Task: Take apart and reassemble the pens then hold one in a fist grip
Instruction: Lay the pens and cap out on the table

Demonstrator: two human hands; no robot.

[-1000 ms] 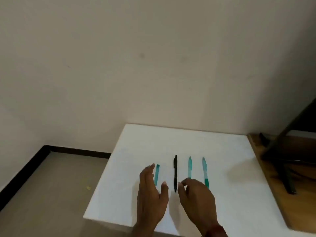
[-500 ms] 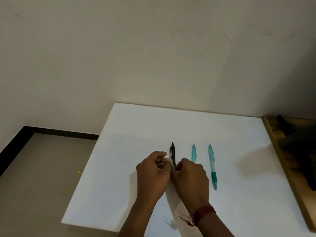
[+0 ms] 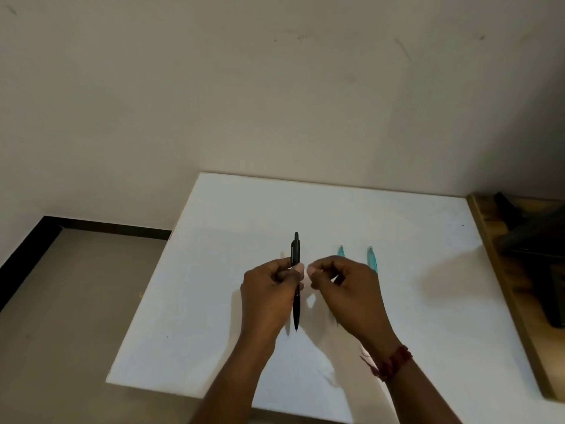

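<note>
Pinching the black pen (image 3: 295,249) mid-barrel, your left hand (image 3: 269,298) is curling thumb and fingers round it. The pen is slim, smooth and dark. It's running clip end away from you, tip toward you, held above the white table (image 3: 305,203).

Your right hand (image 3: 345,289) is hovering just beside it, apart from the pen. Its fingers are curling in with thumb meeting fingertip; whether it's pinching anything I can't tell.

Two translucent teal pens (image 3: 371,260) are lying flat behind that hand, parallel, only their far ends showing. A red thread band (image 3: 394,361) is circling your right wrist.

The tabletop is looking matte and flat, butting against a wooden surface (image 3: 501,270) on the right.
</note>
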